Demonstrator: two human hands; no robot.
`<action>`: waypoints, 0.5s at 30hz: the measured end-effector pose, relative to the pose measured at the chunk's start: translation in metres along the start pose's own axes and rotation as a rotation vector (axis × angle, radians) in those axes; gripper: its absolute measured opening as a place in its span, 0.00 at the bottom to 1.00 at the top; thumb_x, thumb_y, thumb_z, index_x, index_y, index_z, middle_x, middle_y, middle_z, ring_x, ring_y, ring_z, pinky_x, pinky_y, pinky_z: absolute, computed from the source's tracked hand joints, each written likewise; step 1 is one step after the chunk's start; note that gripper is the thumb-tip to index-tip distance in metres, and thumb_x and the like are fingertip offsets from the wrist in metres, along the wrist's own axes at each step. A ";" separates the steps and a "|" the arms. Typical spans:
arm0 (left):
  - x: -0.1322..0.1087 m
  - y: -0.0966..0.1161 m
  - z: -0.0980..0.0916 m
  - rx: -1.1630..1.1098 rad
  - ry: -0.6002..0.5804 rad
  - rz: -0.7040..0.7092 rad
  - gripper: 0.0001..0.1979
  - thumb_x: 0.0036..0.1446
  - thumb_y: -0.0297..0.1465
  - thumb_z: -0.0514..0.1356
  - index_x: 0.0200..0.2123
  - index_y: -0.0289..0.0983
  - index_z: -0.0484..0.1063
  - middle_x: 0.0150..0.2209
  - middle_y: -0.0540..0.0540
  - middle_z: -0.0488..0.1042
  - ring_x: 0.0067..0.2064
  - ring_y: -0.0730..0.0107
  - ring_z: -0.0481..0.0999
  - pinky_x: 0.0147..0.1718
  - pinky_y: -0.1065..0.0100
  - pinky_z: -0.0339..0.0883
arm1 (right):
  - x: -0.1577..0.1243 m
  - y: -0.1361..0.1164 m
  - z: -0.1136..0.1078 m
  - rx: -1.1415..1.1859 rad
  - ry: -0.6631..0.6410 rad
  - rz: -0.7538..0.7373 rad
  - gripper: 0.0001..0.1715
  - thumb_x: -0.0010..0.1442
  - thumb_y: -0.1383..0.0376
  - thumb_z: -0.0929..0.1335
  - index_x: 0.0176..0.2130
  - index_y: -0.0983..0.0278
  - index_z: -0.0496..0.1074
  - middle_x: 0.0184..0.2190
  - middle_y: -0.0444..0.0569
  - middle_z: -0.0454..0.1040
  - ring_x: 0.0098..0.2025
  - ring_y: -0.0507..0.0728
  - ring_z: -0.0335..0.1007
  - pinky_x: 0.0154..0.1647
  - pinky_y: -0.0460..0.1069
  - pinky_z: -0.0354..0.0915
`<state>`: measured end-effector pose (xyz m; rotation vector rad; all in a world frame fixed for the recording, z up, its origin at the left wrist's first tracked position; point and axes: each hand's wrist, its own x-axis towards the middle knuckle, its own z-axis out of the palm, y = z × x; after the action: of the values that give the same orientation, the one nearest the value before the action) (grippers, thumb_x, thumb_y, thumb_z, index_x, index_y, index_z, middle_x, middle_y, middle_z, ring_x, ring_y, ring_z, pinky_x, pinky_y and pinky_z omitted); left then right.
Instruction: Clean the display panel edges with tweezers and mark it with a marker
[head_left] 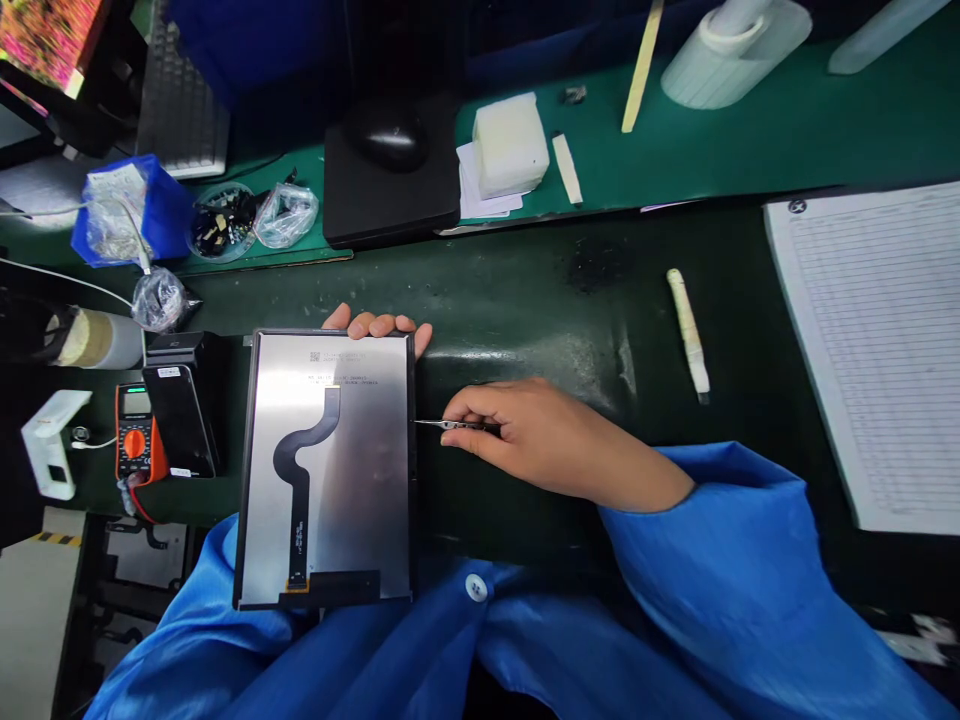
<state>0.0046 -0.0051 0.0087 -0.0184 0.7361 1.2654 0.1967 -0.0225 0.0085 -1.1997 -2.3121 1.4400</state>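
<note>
A tablet display panel (pixel 360 450) lies back side up, silver with a black flex cable (pixel 300 470) running down it. My left hand (pixel 379 325) reaches under the panel and its fingertips curl over the far edge, holding it. My right hand (pixel 525 435) is closed in a pinch on thin metal tweezers (pixel 442 424). The tweezer tip touches the panel's right edge. Both arms wear blue sleeves.
An orange multimeter (pixel 135 440) and a black phone (pixel 180 420) sit left of the panel. A white pen-like tool (pixel 688 335) lies to the right, beside a lined paper sheet (pixel 877 350). A mouse on a black pad (pixel 390 170), a white block (pixel 510 145) and bags of small parts (pixel 285 212) lie farther back.
</note>
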 end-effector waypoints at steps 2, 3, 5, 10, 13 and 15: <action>0.000 0.000 0.000 0.013 0.003 0.015 0.21 0.69 0.38 0.45 0.22 0.40 0.58 0.24 0.50 0.63 0.37 0.70 0.74 0.58 0.57 0.68 | 0.000 0.001 0.000 -0.022 0.007 -0.049 0.10 0.67 0.59 0.66 0.40 0.60 0.76 0.35 0.42 0.79 0.36 0.53 0.73 0.35 0.48 0.63; 0.001 0.000 0.000 0.027 0.006 0.024 0.21 0.69 0.38 0.44 0.22 0.40 0.58 0.24 0.50 0.63 0.38 0.70 0.74 0.58 0.57 0.67 | 0.001 0.001 -0.001 -0.025 0.011 -0.068 0.11 0.68 0.59 0.65 0.41 0.60 0.76 0.36 0.42 0.79 0.36 0.53 0.73 0.37 0.49 0.63; 0.002 0.000 0.000 0.055 0.017 0.042 0.22 0.69 0.37 0.44 0.22 0.40 0.58 0.24 0.50 0.63 0.37 0.69 0.74 0.58 0.56 0.67 | 0.001 0.001 -0.001 -0.017 0.009 -0.081 0.13 0.69 0.60 0.64 0.41 0.60 0.77 0.36 0.42 0.78 0.36 0.52 0.73 0.37 0.49 0.63; 0.000 0.000 0.001 0.059 0.002 0.027 0.21 0.69 0.37 0.44 0.22 0.40 0.58 0.24 0.50 0.64 0.38 0.69 0.74 0.59 0.57 0.67 | 0.000 0.000 0.000 0.026 -0.001 -0.003 0.09 0.66 0.58 0.68 0.42 0.58 0.76 0.32 0.41 0.79 0.34 0.53 0.73 0.33 0.48 0.62; 0.000 0.000 -0.001 0.043 -0.015 0.013 0.21 0.69 0.38 0.44 0.23 0.40 0.58 0.25 0.50 0.64 0.38 0.70 0.74 0.59 0.57 0.67 | 0.000 0.001 0.000 0.006 0.004 -0.002 0.07 0.63 0.60 0.70 0.40 0.59 0.76 0.31 0.41 0.78 0.33 0.53 0.73 0.34 0.48 0.63; 0.002 0.000 -0.003 0.016 -0.036 0.022 0.21 0.69 0.38 0.44 0.23 0.40 0.58 0.24 0.51 0.64 0.37 0.70 0.74 0.58 0.56 0.68 | 0.000 0.001 -0.001 -0.019 0.007 -0.053 0.08 0.65 0.60 0.68 0.40 0.60 0.76 0.34 0.43 0.79 0.34 0.53 0.73 0.36 0.49 0.63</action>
<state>0.0029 -0.0047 0.0054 0.0256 0.7177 1.2774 0.1980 -0.0218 0.0078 -1.1382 -2.3400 1.3968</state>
